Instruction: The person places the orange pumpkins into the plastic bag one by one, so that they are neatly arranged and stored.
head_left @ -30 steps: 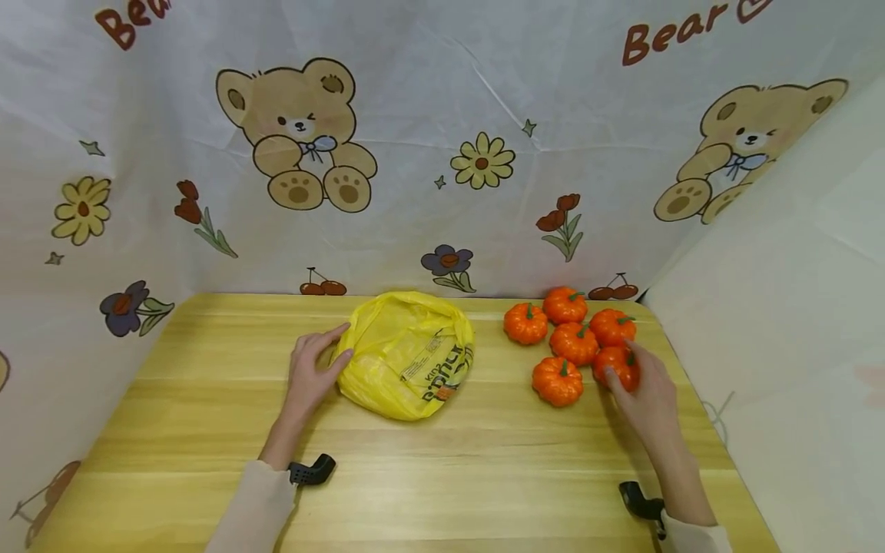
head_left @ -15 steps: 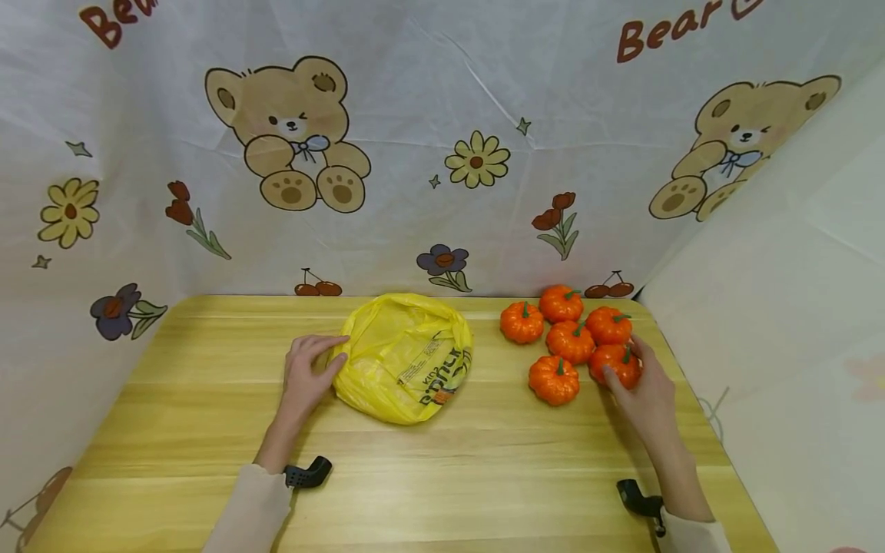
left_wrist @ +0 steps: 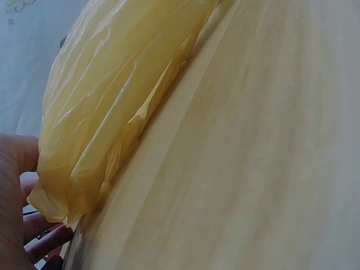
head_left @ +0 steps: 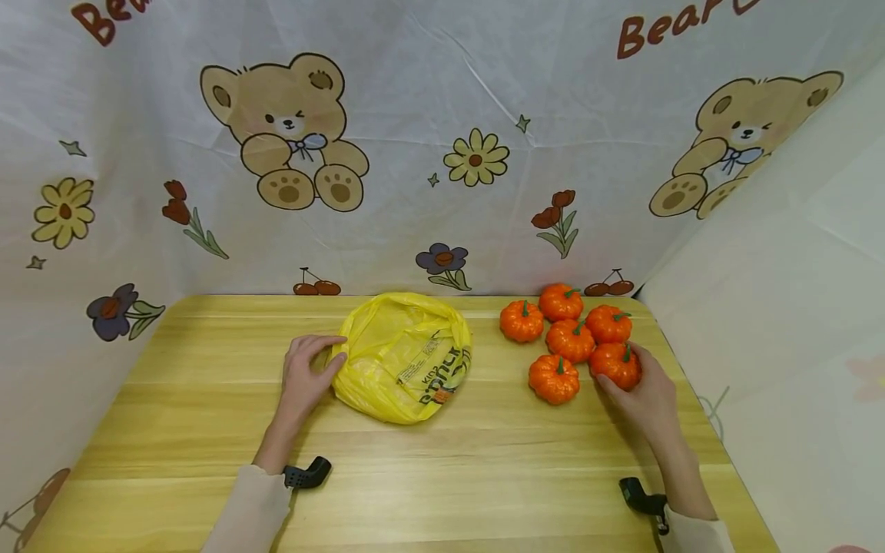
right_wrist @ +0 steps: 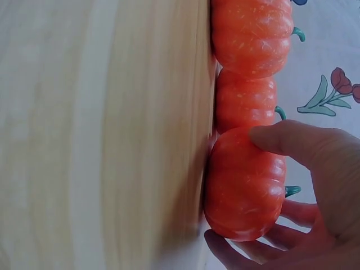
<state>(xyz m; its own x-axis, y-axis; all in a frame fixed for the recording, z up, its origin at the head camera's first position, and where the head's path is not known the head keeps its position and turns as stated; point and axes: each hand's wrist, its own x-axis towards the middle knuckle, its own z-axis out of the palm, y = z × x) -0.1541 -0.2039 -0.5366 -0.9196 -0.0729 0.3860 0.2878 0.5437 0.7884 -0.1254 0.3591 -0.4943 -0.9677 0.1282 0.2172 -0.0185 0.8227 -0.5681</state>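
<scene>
The crinkled yellow plastic bag (head_left: 371, 382) stands with its mouth open and its rim rolled down, black lettering on its right side. My left hand (head_left: 304, 374) rests at the bag's left edge, thumb and index finger apart and touching it. In the left wrist view the bag's side (left_wrist: 118, 84) bulges between thumb and loosely curved fingers. At the right, my right hand (head_left: 651, 395) grips the nearest-right small orange pumpkin (head_left: 614, 367), which has a green stem. The right wrist view shows the thumb on one side of this pumpkin (right_wrist: 243, 185) and fingers curled round the other.
Several similar pumpkins (head_left: 570, 341) cluster beside the held one, one a little forward at the left (head_left: 554, 379). The wooden table (head_left: 449, 476) ends at a white cloth backdrop (head_left: 401, 92) printed with bears and flowers. A black wrist camera (head_left: 309, 473) sits on each wrist.
My right thumb has slid lower along the pumpkin's near side, and the fingers have settled round its right side. The left hand stays by the bag. The head view has shifted slightly.
</scene>
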